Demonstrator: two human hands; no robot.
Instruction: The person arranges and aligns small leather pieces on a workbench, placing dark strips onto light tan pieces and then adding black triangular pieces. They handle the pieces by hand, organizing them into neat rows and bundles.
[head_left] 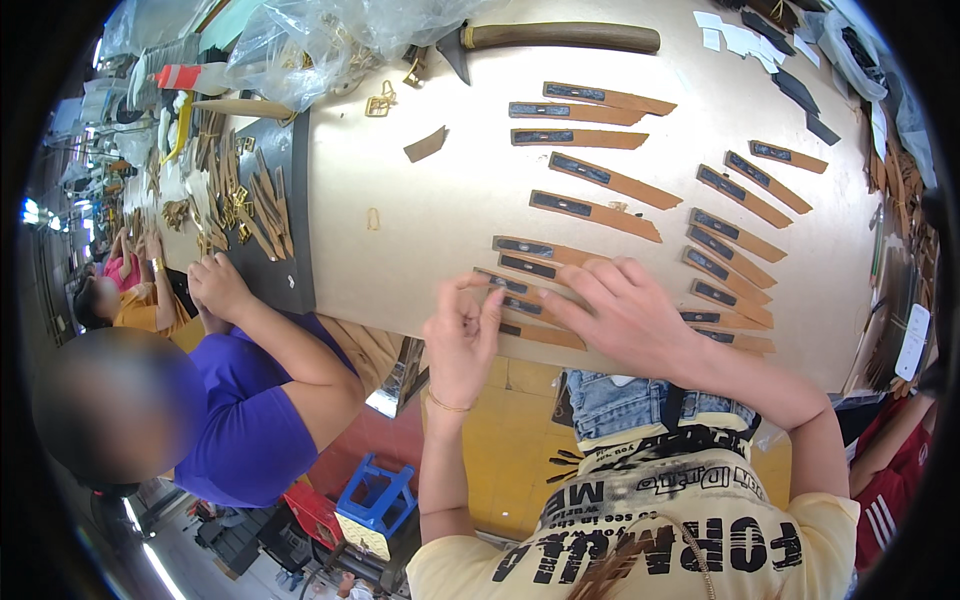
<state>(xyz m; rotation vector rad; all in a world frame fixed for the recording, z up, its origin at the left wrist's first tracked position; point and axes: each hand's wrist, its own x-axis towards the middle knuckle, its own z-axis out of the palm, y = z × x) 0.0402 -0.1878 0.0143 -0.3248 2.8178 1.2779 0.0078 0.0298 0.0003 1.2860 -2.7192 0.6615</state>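
Note:
My left hand [462, 335] is at the table's front edge, thumb and forefinger pinched at the left end of a brown leather strip [508, 284] with a dark, slotted patch. Across the right part of the same group of strips lies my right hand [628, 312], fingers stretched out and thumb touching the strip. It partly covers the neighbouring strips. Just beyond the hands is another leather strip [524, 246]. Farther back lies a column of similar strips [590, 204], and a second column [738, 234] lies to the right.
A wooden-handled hammer [560, 38] rests at the back beside a plastic bag [310, 50]. Gold buckles [380, 100] and a leather scrap [427, 145] lie on the pale table [400, 250]. A person in purple [250, 410] works at left. A blue stool [378, 497] stands below.

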